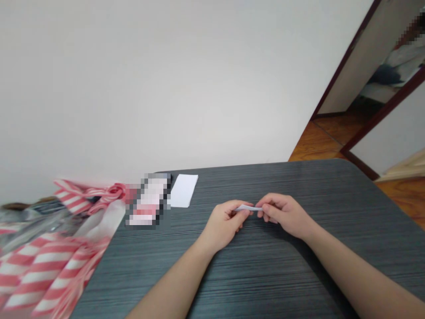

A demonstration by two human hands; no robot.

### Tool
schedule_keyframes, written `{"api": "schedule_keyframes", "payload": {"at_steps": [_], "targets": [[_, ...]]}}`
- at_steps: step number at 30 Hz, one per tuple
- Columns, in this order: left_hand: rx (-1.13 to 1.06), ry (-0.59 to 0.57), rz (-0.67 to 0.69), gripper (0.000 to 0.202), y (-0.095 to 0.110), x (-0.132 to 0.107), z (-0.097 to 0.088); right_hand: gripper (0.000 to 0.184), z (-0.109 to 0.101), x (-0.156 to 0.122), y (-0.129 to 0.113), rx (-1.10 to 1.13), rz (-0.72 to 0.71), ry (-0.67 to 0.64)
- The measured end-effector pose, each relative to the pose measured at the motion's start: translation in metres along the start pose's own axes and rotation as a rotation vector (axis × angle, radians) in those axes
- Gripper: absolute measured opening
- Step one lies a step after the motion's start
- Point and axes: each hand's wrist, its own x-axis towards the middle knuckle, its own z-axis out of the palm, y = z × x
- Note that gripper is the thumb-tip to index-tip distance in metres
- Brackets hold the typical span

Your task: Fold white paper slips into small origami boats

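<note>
Left hand (pixel 224 225): thumb and fingers pinch one end of a slip of white paper (pixel 249 208), seen nearly edge-on. Right hand (pixel 288 216): thumb and fingertips pinch the opposite end, the other fingers curled beneath. The slip spans the short gap between the hands, above the middle of a dark, wood-grained table (pixel 282 279); from where I stand, I cannot tell how it is folded. Farther off and to the left, a small stack of white paper (pixel 184 190) lies flat near the far edge. Just beside it, on its left, rests a dark-edged rectangular object (pixel 149 199), its face too blurred to identify. Beyond the table's left edge are heaped red-and-white striped fabric (pixel 49 270) and whitish translucent plastic (pixel 106 217). A pale wall (pixel 199 84) rises behind; at far right, a dark red door frame (pixel 347 55) meets the wood-patterned floor (pixel 312 141).
</note>
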Motion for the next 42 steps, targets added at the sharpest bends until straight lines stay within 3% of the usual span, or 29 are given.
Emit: {"api": "schedule_keyframes", "payload": {"at_steps": [14, 20, 27, 32, 42], "targets": [[0.031, -0.011, 0.001, 0.024, 0.0012, -0.002, 0.0004, 0.025, 0.0001, -0.0006, -0.0066, 0.003, 0.034, -0.043], [-0.006, -0.015, 0.045, 0.036, -0.0044, -0.0028, 0.0009, 0.024, 0.0013, 0.0014, -0.0068, -0.002, 0.07, 0.003], [0.04, -0.053, 0.083, 0.03, -0.0027, -0.0034, -0.0009, 0.023, 0.0017, 0.0039, -0.0044, -0.042, 0.089, 0.085], [0.089, -0.066, 0.113, 0.024, 0.0001, -0.0035, -0.0013, 0.023, 0.003, 0.0045, -0.0059, -0.065, 0.071, 0.099], [0.012, 0.053, 0.015, 0.022, 0.0008, -0.0007, 0.0002, 0.016, 0.0048, -0.0003, -0.0013, -0.002, -0.085, 0.081]]}}
